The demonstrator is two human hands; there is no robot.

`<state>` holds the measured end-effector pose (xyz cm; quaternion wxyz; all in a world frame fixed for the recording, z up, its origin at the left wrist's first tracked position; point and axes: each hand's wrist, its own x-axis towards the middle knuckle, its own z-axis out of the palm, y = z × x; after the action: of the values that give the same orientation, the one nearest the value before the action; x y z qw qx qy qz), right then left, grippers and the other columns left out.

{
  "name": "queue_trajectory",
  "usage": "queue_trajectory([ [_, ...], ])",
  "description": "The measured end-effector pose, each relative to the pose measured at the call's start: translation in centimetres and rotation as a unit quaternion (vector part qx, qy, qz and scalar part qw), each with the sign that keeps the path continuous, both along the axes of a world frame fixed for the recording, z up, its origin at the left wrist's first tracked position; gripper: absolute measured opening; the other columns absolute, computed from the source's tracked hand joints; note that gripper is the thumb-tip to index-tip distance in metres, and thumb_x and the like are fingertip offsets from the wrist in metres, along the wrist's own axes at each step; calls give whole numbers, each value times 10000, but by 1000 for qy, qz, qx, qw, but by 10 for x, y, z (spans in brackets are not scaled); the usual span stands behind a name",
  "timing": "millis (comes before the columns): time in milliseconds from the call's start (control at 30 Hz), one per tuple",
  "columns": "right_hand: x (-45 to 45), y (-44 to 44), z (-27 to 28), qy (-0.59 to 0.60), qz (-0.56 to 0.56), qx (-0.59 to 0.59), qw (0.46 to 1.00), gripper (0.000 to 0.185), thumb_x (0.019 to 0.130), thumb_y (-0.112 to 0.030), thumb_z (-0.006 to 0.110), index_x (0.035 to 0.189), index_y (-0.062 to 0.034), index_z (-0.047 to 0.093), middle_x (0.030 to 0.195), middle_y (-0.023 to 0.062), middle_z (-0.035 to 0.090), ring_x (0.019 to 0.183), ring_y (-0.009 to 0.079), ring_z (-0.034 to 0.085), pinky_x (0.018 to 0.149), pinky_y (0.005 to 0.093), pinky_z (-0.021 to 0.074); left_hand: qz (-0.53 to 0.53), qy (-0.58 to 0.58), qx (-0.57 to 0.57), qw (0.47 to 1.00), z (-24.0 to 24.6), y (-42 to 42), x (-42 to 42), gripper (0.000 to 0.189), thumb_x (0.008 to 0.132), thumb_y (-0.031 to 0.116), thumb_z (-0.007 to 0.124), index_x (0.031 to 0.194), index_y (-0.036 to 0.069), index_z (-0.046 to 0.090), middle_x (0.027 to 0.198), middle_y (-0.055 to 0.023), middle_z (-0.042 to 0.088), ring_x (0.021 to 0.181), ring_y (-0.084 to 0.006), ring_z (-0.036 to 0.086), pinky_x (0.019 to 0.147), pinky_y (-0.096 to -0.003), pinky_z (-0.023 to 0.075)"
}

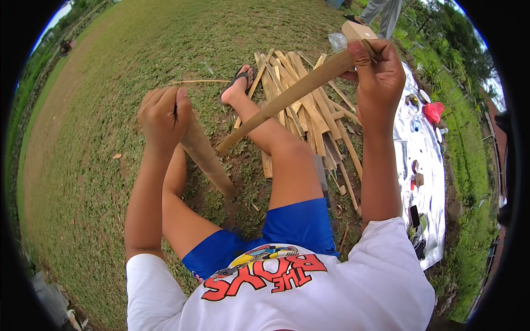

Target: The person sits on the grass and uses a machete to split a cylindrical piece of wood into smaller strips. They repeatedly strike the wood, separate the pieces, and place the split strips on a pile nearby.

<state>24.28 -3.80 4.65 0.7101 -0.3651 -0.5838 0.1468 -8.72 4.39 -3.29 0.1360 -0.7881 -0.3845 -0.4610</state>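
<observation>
My left hand [165, 113] is closed around the upper end of a bamboo slat [209, 163], which slants down to the right between my knees. In my right hand [379, 74], raised higher, is the end of another long bamboo slat [285, 99]. This one slopes down to the left across my shin, its far end close to the first slat; whether the two touch I cannot tell. Behind it, beside my sandalled foot [238, 87], a loose pile of flat slats [314, 111] lies on the grass, partly hidden by the held slat and my leg.
A silver reflective sheet [430, 231] runs along my right, bearing small items, with a red plastic bag [433, 111] at its edge. Beyond my right hand are a cardboard box [358, 31], a clear plastic bag [337, 41] and another person's legs [387, 16].
</observation>
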Motion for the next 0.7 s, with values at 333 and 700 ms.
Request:
queue_trajectory([
  [333,126,-34,-128,-264,-90,-139,950,492,923,-170,795,1337,-43,563,1437,156,536,1321,309,554,1068,440,493,-6,-43,5,999,-16,0,-42,227,981,69,536,838,-86,621,756,-190,602,681,-357,549,635,-444,435],
  [700,43,-151,-375,132,111,-632,756,752,1111,-609,253,1512,-37,531,1539,190,522,1386,303,531,1176,448,370,-58,5,31,998,-14,-17,-31,336,1078,146,473,811,-51,529,708,-166,455,652,-318,467,603,-444,361],
])
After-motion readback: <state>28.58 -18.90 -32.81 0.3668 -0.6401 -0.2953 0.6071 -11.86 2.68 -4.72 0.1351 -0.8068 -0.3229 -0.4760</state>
